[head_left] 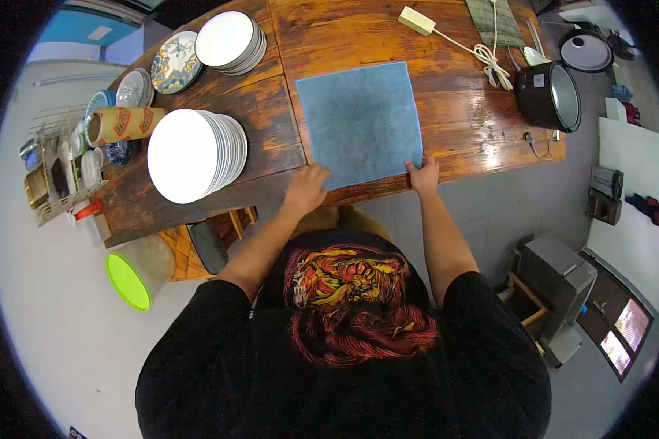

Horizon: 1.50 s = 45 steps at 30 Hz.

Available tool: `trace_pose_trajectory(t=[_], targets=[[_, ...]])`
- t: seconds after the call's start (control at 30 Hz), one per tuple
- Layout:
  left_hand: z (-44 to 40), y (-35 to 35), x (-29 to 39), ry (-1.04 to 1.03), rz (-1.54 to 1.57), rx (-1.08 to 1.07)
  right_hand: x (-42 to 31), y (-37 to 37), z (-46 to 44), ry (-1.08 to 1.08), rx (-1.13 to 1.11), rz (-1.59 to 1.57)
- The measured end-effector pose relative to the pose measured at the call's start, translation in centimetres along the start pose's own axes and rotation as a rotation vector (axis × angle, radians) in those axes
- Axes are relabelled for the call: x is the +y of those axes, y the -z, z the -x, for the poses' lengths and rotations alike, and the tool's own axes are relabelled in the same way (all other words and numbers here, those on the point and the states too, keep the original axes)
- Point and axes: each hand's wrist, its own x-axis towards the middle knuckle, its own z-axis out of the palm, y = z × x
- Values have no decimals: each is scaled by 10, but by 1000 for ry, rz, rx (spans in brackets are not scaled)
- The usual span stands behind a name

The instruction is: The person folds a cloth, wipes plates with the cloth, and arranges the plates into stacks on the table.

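Note:
A blue cloth (362,121) lies spread flat on the wooden table, its near edge close to the table's front edge. My left hand (307,190) is at the cloth's near left corner, with its fingers curled in and closed on that corner. At the near right corner, my right hand (424,176) has its thumb on the cloth and its fingers along the right edge, gripping it. To the left of the cloth stands a tall stack of white plates (187,157). A smaller stack of white plates (225,40) is farther back, beside a patterned plate (176,62).
The wooden table (271,110) also bears a cardboard tube (128,124) at left, a white power strip (417,21) with its cord at the back, and a black pot (549,96) at right. A dish rack (55,164) stands at far left. A lime-rimmed bin (150,267) is below.

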Motion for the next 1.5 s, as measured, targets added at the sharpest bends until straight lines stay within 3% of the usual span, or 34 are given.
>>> trace_pose_trajectory(t=[0.1,0.2,0.37,0.57,0.73,0.83,0.93,1.03,1.1,1.13,1.2,1.23,1.27,1.3,1.33,1.43,1.5], targets=[[1,-33,-9,-264,-93,21,5,-1,-5,-74,-42,-2],[5,-47,-11,-319,-106,53,-4,11,-1,-121,-181,274],[4,-47,-14,-325,-159,30,12,20,4,-353,-271,-16],[18,-38,-25,-272,43,8,35,35,41,-572,-293,-1013],[13,11,-11,-136,257,-2,19,50,41,-640,-367,-1256],[-3,41,-4,74,346,5,-26,63,4,-514,-362,-1180],[-54,70,-15,52,327,188,-84,71,-49,-479,-379,-1001],[-107,77,-35,153,303,318,-101,35,-107,-340,-277,-1166],[-138,74,-50,180,278,412,-116,30,-124,-274,-229,-1094],[-150,84,-48,209,307,568,-124,28,-132,-243,-204,-1056],[-156,85,-46,377,313,659,-124,20,-131,-148,-110,-803],[-155,78,-49,517,293,589,-103,0,-138,-50,-100,-640],[-148,63,-52,483,399,529,-93,-5,-134,-47,-102,-640],[-142,48,-56,456,504,467,-82,-6,-122,165,-96,-436],[-131,42,-49,305,340,496,-75,-3,-109,372,-88,-228],[-100,36,-16,360,31,307,-61,6,-76,369,-115,-173],[-92,36,-9,87,-186,282,-64,15,-65,280,-124,-87]])
